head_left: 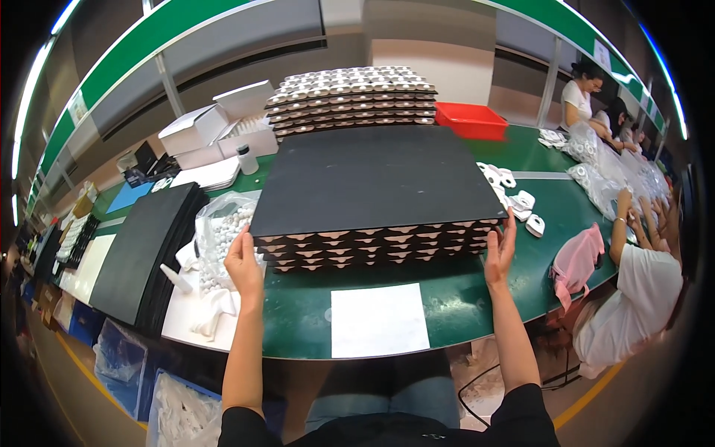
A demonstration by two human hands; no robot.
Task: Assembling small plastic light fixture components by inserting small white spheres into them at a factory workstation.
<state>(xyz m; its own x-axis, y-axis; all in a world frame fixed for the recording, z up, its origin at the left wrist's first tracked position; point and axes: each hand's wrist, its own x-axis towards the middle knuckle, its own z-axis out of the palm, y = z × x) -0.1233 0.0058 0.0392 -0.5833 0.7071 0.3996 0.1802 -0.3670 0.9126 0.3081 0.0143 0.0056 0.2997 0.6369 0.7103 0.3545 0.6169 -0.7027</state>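
In front of me stands a stack of black trays [372,249] with pale pieces showing along their edges. A large flat black board [380,175] covers its top. At the board's near left corner is my left hand [244,262], its fingers bent and closed on the edge. My right hand [501,252] rests against the near right corner, fingers stretched upward and thumb apart. Parts of the fingertips are hidden at the board's edges. Between my forearms a white sheet of paper [380,320] lies on the green table [298,313].
Behind stands another tray stack [354,97] filled with white pieces, beside a red bin [471,119]. Loose white pieces [521,201] lie right of the board. Leftward are a bag of white balls [223,231], black boards [145,249] and white boxes [195,132]. Co-workers [633,290] sit at right near a pink bag [577,261].
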